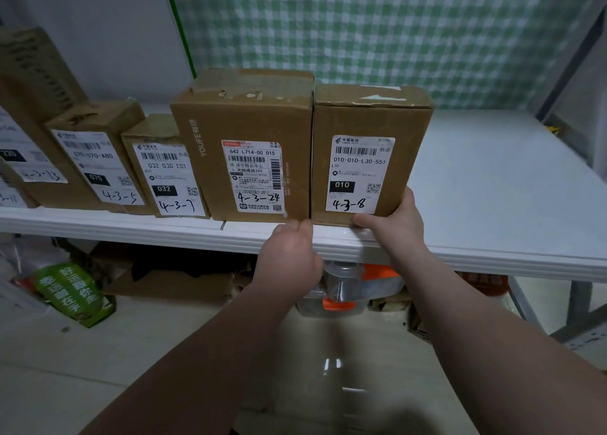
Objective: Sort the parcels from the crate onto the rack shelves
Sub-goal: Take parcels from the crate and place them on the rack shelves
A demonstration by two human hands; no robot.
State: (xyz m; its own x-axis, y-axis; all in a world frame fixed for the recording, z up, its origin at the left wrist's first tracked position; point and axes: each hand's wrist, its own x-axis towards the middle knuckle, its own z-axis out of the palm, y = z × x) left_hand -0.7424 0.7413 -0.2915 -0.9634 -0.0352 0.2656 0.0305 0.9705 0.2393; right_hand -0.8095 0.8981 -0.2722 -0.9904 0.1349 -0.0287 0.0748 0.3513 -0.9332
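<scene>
On the shelf (pixel 492 188), right hand (pixel 399 219) clasps parcel 4-3-8 (pixel 371 122) flush against box 4-3-24 (pixel 249 119); left hand (pixel 290 254) fingers curled, empty.

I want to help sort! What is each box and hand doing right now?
Box 4-3-8: upright, closed, on the shelf, gripped low.
Box 4-3-24: upright, closed, beside it.
Box 4-3-7: upright, closed.
Right hand: grips that box's lower corner.
Left hand: fingers curled at shelf edge, hold unclear.
</scene>
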